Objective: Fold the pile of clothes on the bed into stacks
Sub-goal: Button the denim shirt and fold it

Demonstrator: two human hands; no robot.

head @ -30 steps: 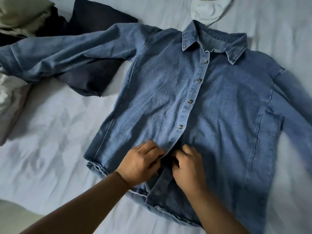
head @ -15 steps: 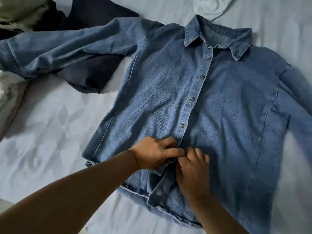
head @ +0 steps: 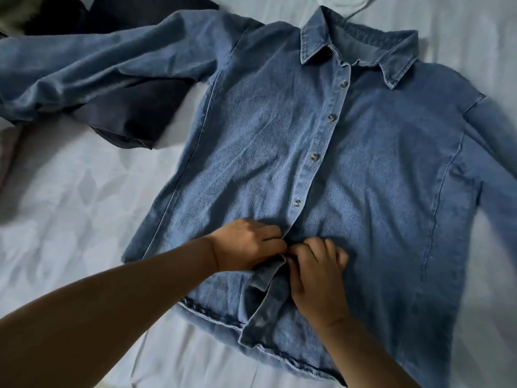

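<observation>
A blue denim shirt [head: 251,141] lies front up on the bed, collar at the top, sleeves spread left and right. Several upper buttons are fastened; the bottom of the placket hangs open. My left hand [head: 246,245] pinches the left placket edge just below the lowest fastened button. My right hand [head: 316,273] meets it from the right, fingers curled on the other placket edge. The button between them is hidden by my fingers.
A dark navy garment [head: 134,113] lies under the shirt's left sleeve. An olive garment [head: 14,12] sits at the top left corner, a white one [head: 347,1] above the collar. The pale bed sheet [head: 70,205] spreads all around.
Both hands stay at the lower placket, fingers drawn closer together. The view has shifted a little, so the shirt sits higher in the frame.
</observation>
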